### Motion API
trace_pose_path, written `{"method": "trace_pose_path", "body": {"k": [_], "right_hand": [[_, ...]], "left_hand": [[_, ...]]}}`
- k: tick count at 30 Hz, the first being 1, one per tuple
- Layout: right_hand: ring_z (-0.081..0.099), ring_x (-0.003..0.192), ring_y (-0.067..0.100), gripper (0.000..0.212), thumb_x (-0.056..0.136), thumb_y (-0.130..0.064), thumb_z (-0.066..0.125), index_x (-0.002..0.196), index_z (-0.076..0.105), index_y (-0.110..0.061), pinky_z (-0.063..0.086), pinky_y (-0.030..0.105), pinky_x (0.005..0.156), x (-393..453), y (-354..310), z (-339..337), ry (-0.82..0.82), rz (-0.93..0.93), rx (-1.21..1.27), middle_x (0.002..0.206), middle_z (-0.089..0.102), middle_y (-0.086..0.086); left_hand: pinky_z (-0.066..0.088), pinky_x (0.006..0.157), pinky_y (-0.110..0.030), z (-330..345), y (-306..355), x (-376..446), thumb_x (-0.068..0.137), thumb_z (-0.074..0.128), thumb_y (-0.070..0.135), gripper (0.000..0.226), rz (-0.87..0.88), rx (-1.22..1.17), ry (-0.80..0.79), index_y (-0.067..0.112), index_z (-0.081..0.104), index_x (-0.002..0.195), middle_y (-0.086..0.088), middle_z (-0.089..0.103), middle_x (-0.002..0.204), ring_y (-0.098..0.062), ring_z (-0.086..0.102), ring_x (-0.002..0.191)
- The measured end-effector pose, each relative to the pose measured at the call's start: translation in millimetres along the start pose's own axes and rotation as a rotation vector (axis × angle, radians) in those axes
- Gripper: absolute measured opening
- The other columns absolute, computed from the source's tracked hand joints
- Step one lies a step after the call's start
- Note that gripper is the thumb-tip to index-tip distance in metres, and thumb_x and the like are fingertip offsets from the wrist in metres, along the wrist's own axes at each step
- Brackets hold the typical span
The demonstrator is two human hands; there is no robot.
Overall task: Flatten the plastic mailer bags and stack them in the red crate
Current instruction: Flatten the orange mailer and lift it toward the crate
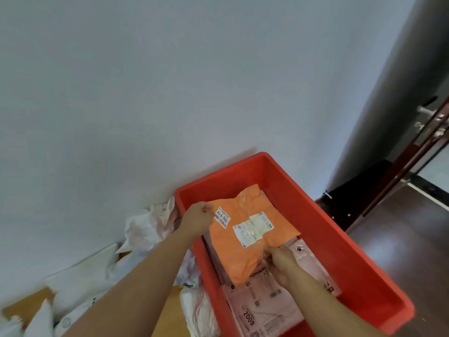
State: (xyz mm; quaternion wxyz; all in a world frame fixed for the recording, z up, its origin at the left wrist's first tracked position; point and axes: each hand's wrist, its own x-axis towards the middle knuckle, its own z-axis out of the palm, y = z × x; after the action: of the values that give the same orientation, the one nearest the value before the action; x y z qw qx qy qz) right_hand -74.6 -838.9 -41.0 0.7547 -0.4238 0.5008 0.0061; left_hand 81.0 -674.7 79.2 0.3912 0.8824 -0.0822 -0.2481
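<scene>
The orange mailer bag [245, 237] lies inside the red crate [340, 239], on top of the other bags, its plastic creased and slightly puffed rather than fully flat, with 1 corner pointing toward 12 o'clock and a ragged torn edge there. It carries a small white label [222, 217] with black print near its 9 o'clock edge and a larger white shipping label [252, 229] taped across its middle. The left hand [198, 218] pinches the bag's 9 o'clock edge just beside the small label, fingers curled on the plastic. The right hand [281, 261] grips the bag's edge at about 4 o'clock, fingers curled round the plastic, the thumb side hidden. Beneath the orange bag lie pale pink mailer bags [264, 310], flat, with printed labels and the number 2009 readable on the one toward 6 o'clock; another pink one shows at 4 o'clock of the orange bag. The crate stands against a white wall [170, 81], its long side running from 11 o'clock to 5 o'clock. Outside the crate, at 8 o'clock, a heap of crumpled white and pinkish bags [145, 229] lies on a yellowish worktop [170, 312]. At 3 o'clock are a dark wooden floor [401, 239] and a door with metal handle [424, 110]
</scene>
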Motion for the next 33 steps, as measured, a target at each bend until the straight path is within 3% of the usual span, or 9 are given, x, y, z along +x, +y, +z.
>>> {"method": "trace_pose_path", "body": {"k": [5, 9, 13, 17, 20, 22, 26, 30, 33], "right_hand": [[0.057, 0.061, 0.022, 0.017, 0.099, -0.011, 0.055, 0.103, 0.065, 0.003, 0.053, 0.030, 0.054, 33.4, 21.9, 13.5, 0.006, 0.028, -0.002, 0.076, 0.061, 0.014], [0.060, 0.058, 0.020, 0.016, 0.101, -0.017, 0.056, 0.105, 0.065, -0.004, 0.052, 0.029, 0.050, 46.8, 32.3, 25.9, -0.007, 0.048, 0.031, 0.074, 0.068, 0.011], [0.064, 0.066, 0.026, 0.015, 0.098, -0.003, 0.053, 0.107, 0.064, 0.000, 0.055, 0.030, 0.052, 60.4, 36.1, 35.1, -0.028, 0.071, 0.028, 0.085, 0.070, 0.017], [0.067, 0.083, 0.034, 0.020, 0.094, 0.012, 0.046, 0.101, 0.061, 0.001, 0.060, 0.030, 0.052, 72.9, 38.0, 41.2, 0.010, 0.098, 0.031, 0.097, 0.066, 0.022], [0.067, 0.086, 0.034, 0.008, 0.094, 0.005, 0.053, 0.099, 0.057, 0.000, 0.063, 0.038, 0.067, 83.2, 43.4, 41.5, 0.015, 0.101, -0.098, 0.098, 0.064, 0.020], [0.069, 0.071, 0.032, 0.011, 0.097, -0.012, 0.057, 0.094, 0.060, -0.001, 0.061, 0.043, 0.066, 85.8, 48.8, 38.2, 0.023, 0.087, -0.327, 0.083, 0.068, 0.019], [0.064, 0.046, 0.029, 0.033, 0.099, -0.033, 0.058, 0.086, 0.064, -0.003, 0.056, 0.036, 0.052, 85.7, 49.6, 34.7, 0.093, 0.057, -0.517, 0.060, 0.066, 0.017], [0.060, 0.043, 0.025, 0.058, 0.100, -0.052, 0.045, 0.086, 0.065, 0.000, 0.047, 0.025, 0.040, 75.1, 40.3, 33.5, 0.105, 0.043, -0.614, 0.059, 0.065, 0.016], [0.064, 0.049, 0.024, 0.060, 0.101, -0.050, 0.042, 0.083, 0.067, 0.001, 0.044, 0.025, 0.047, 66.3, 33.7, 34.1, 0.171, -0.045, -0.723, 0.061, 0.069, 0.015]], "left_hand": [[0.041, 0.094, -0.024, 8.4, -2.4, 4.6, 0.096, 0.057, 0.016, 0.039, 0.024, 0.139, -0.081, 0.014, 0.055, 0.135, 0.005, 0.054, 0.123, -0.013, 0.057, 0.109], [0.038, 0.086, -0.020, 8.7, -19.5, 9.8, 0.094, 0.059, 0.014, 0.034, 0.082, 0.200, -0.028, 0.019, 0.062, 0.127, 0.008, 0.059, 0.118, -0.008, 0.056, 0.097], [0.043, 0.091, -0.022, 7.3, -40.7, 12.4, 0.092, 0.060, 0.007, 0.029, 0.173, 0.212, 0.033, 0.016, 0.065, 0.119, 0.002, 0.062, 0.122, -0.009, 0.060, 0.096], [0.048, 0.091, -0.019, 9.0, -52.3, 15.4, 0.093, 0.063, 0.017, 0.022, 0.187, 0.173, 0.023, 0.031, 0.065, 0.109, 0.011, 0.062, 0.115, -0.002, 0.061, 0.101], [0.043, 0.076, -0.003, 9.5, -54.9, 19.7, 0.093, 0.063, 0.016, 0.023, 0.170, 0.132, 0.048, 0.036, 0.065, 0.103, 0.012, 0.064, 0.109, 0.001, 0.061, 0.096], [0.041, 0.074, -0.001, 9.6, -56.2, 21.8, 0.092, 0.063, 0.015, 0.020, 0.168, 0.129, 0.077, 0.029, 0.069, 0.104, 0.011, 0.066, 0.106, 0.001, 0.061, 0.093], [0.044, 0.074, -0.005, 9.7, -57.6, 23.0, 0.091, 0.063, 0.012, 0.020, 0.147, 0.031, 0.105, 0.024, 0.072, 0.103, 0.010, 0.071, 0.101, 0.001, 0.064, 0.088], [0.050, 0.079, -0.018, 2.4, -55.6, 11.1, 0.091, 0.061, 0.008, 0.019, 0.170, -0.108, 0.223, 0.021, 0.073, 0.095, 0.008, 0.072, 0.094, -0.003, 0.066, 0.086], [0.052, 0.080, -0.030, -9.9, -70.9, 0.5, 0.089, 0.057, 0.008, 0.021, 0.183, -0.139, 0.350, 0.024, 0.070, 0.089, 0.005, 0.070, 0.090, -0.010, 0.063, 0.078]]}}
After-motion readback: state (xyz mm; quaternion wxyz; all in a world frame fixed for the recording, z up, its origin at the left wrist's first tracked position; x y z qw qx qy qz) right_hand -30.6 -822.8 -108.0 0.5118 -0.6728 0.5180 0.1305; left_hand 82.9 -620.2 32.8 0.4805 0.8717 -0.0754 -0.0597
